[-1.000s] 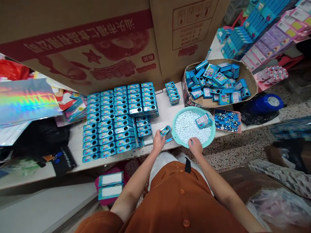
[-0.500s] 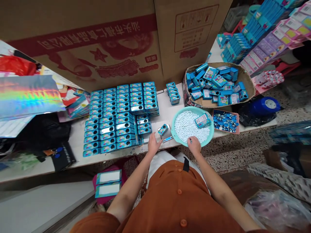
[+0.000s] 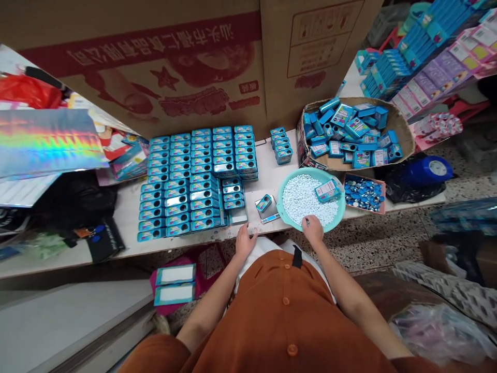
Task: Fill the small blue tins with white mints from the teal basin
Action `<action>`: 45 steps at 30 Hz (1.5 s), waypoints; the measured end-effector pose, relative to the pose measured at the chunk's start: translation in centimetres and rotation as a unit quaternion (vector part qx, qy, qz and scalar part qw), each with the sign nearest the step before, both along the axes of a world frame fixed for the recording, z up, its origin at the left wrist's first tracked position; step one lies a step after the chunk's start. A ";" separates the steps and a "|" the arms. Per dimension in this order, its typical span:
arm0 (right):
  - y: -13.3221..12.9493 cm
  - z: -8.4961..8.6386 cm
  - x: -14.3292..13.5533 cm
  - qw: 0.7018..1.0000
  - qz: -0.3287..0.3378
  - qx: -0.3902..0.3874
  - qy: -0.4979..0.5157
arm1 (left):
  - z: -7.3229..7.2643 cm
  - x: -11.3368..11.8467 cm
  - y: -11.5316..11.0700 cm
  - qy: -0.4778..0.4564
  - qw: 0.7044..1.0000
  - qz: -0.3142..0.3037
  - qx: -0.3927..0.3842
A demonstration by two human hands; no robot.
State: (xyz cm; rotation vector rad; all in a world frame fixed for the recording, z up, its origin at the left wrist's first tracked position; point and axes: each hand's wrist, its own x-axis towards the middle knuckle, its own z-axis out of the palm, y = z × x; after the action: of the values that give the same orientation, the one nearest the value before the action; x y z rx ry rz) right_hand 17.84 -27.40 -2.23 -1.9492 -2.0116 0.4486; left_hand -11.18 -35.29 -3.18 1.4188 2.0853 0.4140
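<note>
One little blue tin (image 3: 264, 203) sits on the small scale (image 3: 271, 217), a bit ahead and to the right of the person's left hand (image 3: 244, 243). That hand is open, with its fingers near the table edge. The right hand (image 3: 312, 230) is curled at the near side of the green bowl (image 3: 283, 213), by the white beads (image 3: 298, 194); I can't tell if it has something pinched inside. Just past those fingers, another tin (image 3: 326, 190) lies on the beads.

The tin on the scale looks light, hard and a bit slippery. I'd pinch it by its two long sides, away from the dark round spot on top. If that's a hole, tipping it could spill what's in there. Squeezing too hard might dent it.
</note>
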 end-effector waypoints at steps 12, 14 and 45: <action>0.2 0.2 -0.1 1.000 -0.008 -0.019 0.005 | -0.3 0.4 -0.5 -0.037 0.999 0.013 0.027; 0.2 0.3 -0.1 1.000 -0.001 -0.021 0.005 | -0.3 0.5 -0.3 -0.035 0.999 0.010 0.021; 5.4 -1.6 -3.1 0.993 0.056 -0.090 0.052 | 2.3 -0.1 -3.2 -0.016 0.999 0.029 -0.012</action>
State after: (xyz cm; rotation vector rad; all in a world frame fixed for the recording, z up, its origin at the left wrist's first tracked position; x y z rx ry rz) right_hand 14.71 -21.96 -3.84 -1.8749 -2.0832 0.7686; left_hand -11.33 -38.49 -0.88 1.3326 2.1027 0.4318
